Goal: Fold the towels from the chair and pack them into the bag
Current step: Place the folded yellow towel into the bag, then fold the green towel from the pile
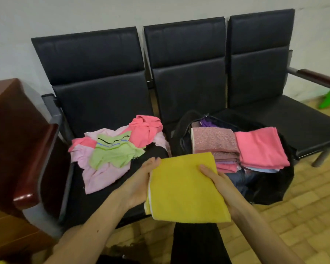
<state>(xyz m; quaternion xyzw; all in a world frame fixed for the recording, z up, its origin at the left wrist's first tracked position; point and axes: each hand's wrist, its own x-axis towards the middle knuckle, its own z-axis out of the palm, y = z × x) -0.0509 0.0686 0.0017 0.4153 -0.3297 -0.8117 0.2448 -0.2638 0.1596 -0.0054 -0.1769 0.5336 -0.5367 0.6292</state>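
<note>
We are holding a folded yellow towel [185, 187] in both hands, just in front of the chair's [103, 100] front edge. Our left hand [139, 185] is holding the towel's left side in its grip. Our right hand [215, 183] is pinching the right side, thumb on top. A messy pile of pink and green towels [111, 151] is lying on the left seat. The black bag [271, 189] is sitting open on the middle seat, with folded pink towels [259, 147] stacked inside.
</note>
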